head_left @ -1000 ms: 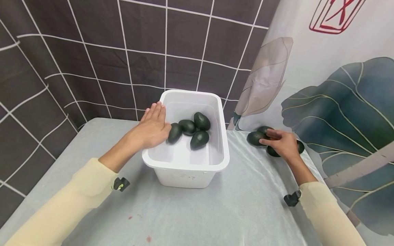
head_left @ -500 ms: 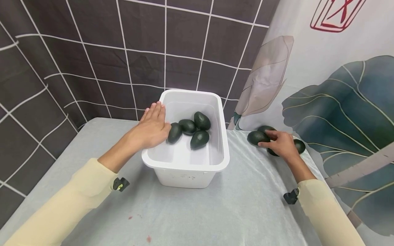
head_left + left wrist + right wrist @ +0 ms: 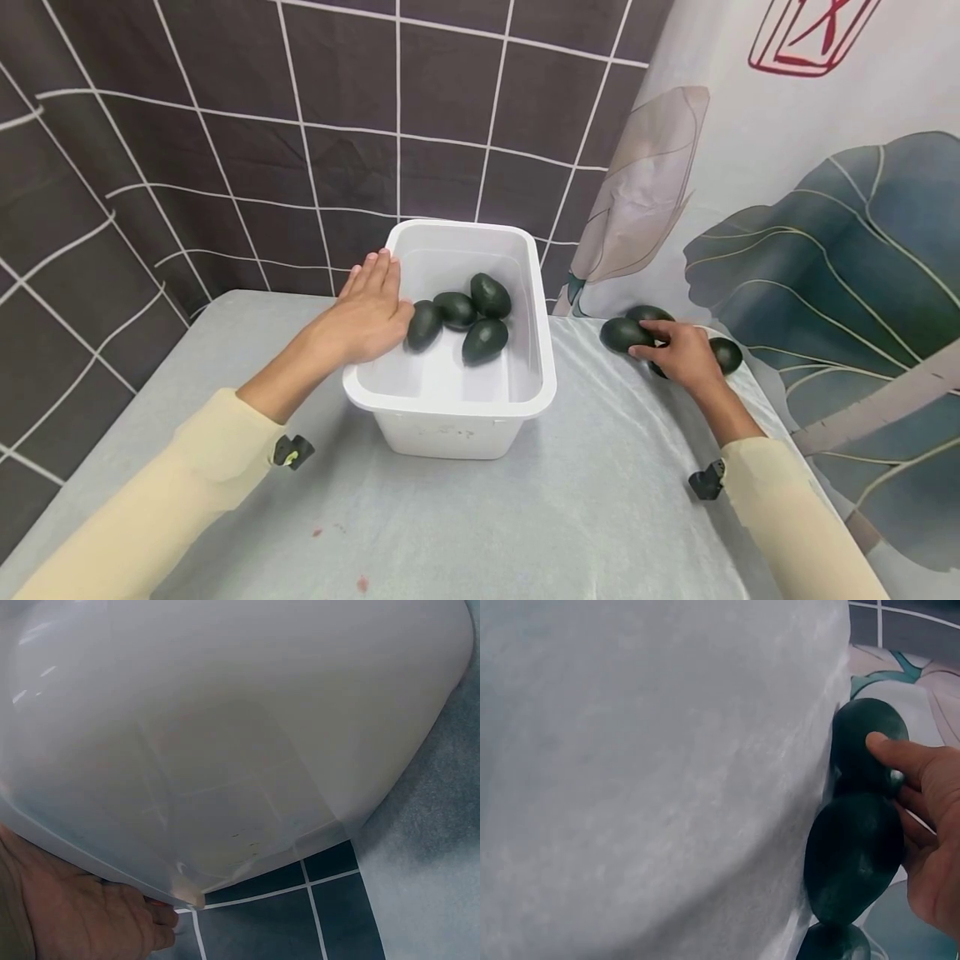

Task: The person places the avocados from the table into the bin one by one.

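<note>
A white plastic tub (image 3: 453,433) stands on the cloth-covered table, with several dark green avocados (image 3: 484,342) lying on its bottom. My left hand (image 3: 367,317) rests along the tub's left rim, fingers straight and thumb on the inner side. In the left wrist view, the left hand (image 3: 90,919) lies along the rim against the tub's outer wall (image 3: 225,750). Off to the right, my right hand (image 3: 688,354) pinches an avocado (image 3: 624,335) at its near end. The right wrist view shows the thumb on that avocado (image 3: 855,731), the other fingers partly hidden behind it.
Around the right hand lie more avocados: one behind (image 3: 649,314), one at its right (image 3: 726,355), another mostly hidden under it. A dark grid-patterned curtain (image 3: 345,75) hangs behind the tub. A leaf-print curtain (image 3: 810,250) borders the table's right edge.
The right thumb and fingers have closed in slightly on the left avocado. More of the rightmost avocado shows. The left hand and tub keep their places.
</note>
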